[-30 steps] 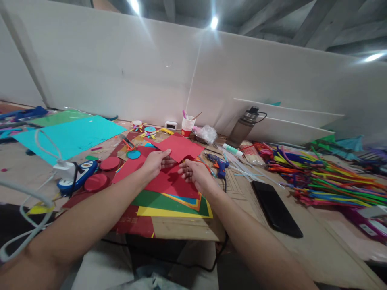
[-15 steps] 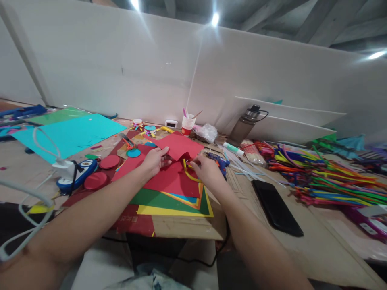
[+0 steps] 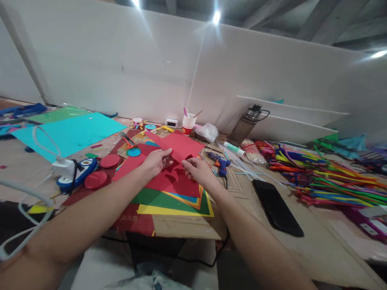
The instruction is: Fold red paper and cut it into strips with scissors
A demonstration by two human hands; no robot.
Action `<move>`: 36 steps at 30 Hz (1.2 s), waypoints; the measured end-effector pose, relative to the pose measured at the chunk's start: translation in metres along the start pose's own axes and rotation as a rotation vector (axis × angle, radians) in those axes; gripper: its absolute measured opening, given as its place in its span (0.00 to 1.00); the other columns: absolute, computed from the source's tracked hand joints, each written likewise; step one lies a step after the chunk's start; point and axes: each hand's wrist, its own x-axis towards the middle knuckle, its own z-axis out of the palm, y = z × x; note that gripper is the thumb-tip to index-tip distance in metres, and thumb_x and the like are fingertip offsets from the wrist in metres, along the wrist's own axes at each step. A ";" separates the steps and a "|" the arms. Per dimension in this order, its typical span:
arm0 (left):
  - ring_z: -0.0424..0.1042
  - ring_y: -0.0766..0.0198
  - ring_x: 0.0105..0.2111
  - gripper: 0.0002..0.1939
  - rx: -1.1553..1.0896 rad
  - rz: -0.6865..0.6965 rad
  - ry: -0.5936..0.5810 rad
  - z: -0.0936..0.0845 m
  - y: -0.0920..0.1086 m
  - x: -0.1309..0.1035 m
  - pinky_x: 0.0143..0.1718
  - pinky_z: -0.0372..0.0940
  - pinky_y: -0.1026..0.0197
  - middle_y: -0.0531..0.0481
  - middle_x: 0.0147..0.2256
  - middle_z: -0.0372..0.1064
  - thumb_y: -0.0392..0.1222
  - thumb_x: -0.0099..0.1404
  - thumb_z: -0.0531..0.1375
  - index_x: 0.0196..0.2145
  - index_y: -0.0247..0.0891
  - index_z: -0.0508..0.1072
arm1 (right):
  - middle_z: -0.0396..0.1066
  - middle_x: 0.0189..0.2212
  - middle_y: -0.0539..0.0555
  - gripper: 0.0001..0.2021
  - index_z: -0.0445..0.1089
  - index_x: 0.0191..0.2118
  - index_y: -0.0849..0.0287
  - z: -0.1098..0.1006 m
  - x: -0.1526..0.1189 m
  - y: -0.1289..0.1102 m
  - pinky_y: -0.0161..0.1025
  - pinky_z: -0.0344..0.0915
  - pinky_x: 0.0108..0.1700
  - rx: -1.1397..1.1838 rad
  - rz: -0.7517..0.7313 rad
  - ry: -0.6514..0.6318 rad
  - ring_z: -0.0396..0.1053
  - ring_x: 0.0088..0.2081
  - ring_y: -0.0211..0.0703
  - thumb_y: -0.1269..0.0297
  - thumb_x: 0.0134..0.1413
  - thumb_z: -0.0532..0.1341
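Observation:
My left hand (image 3: 157, 162) pinches the left edge of a red paper sheet (image 3: 178, 146), thumb on top. At the sheet's near edge, my right hand (image 3: 197, 169) is closed on yellow-handled scissors, which its fingers almost wholly hide; the blades cannot be seen. A small part of the paper's edge bends up beside the right fingers. Beneath both hands lies another red sheet (image 3: 169, 183), on top of blue, orange, green (image 3: 163, 201) and yellow sheets.
Left of the stack are red discs (image 3: 96, 180), a blue disc (image 3: 133, 152) and a cutter (image 3: 128, 139). A glue gun (image 3: 222, 164), a black phone (image 3: 276, 207), a bottle (image 3: 244, 125) and pipe cleaners (image 3: 329, 177) lie to the right. A paper cup (image 3: 188, 124) stands behind.
My right hand has shifted left along the paper's edge, and the yellow scissor handle that showed open is now almost hidden in it. The glue gun shows more fully. My left hand hardly moved.

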 end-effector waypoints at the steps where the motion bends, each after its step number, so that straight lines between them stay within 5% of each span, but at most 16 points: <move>1: 0.70 0.68 0.17 0.06 0.015 -0.021 -0.006 0.001 -0.002 -0.002 0.17 0.66 0.68 0.49 0.22 0.71 0.29 0.61 0.61 0.26 0.31 0.70 | 0.70 0.20 0.50 0.16 0.69 0.28 0.58 0.004 0.000 -0.001 0.33 0.59 0.22 0.082 0.061 -0.039 0.66 0.20 0.36 0.50 0.56 0.60; 11: 0.75 0.62 0.22 0.06 0.077 -0.045 -0.021 0.003 -0.003 -0.001 0.19 0.67 0.67 0.42 0.24 0.74 0.34 0.63 0.61 0.28 0.30 0.72 | 0.66 0.13 0.47 0.10 0.70 0.23 0.61 0.009 -0.002 -0.006 0.28 0.48 0.15 0.512 0.221 0.009 0.56 0.13 0.28 0.60 0.47 0.66; 27: 0.72 0.67 0.22 0.03 -0.148 0.133 0.307 -0.035 0.048 0.034 0.26 0.68 0.66 0.50 0.24 0.73 0.37 0.64 0.59 0.36 0.36 0.73 | 0.65 0.13 0.48 0.10 0.69 0.22 0.62 0.007 -0.010 -0.013 0.28 0.48 0.15 0.575 0.216 0.031 0.56 0.14 0.29 0.62 0.42 0.66; 33: 0.74 0.63 0.25 0.15 -0.016 0.086 0.015 -0.013 0.027 0.011 0.26 0.68 0.63 0.46 0.26 0.74 0.48 0.68 0.55 0.31 0.34 0.72 | 0.66 0.14 0.47 0.13 0.68 0.23 0.63 0.007 -0.007 -0.011 0.27 0.48 0.16 0.661 0.205 0.089 0.57 0.14 0.28 0.58 0.38 0.68; 36: 0.73 0.65 0.25 0.06 0.079 0.059 -0.121 0.005 0.006 -0.009 0.27 0.67 0.64 0.47 0.26 0.74 0.39 0.62 0.62 0.29 0.33 0.73 | 0.66 0.14 0.47 0.15 0.68 0.24 0.62 0.010 -0.006 -0.009 0.28 0.48 0.16 0.668 0.189 0.088 0.57 0.14 0.28 0.56 0.37 0.69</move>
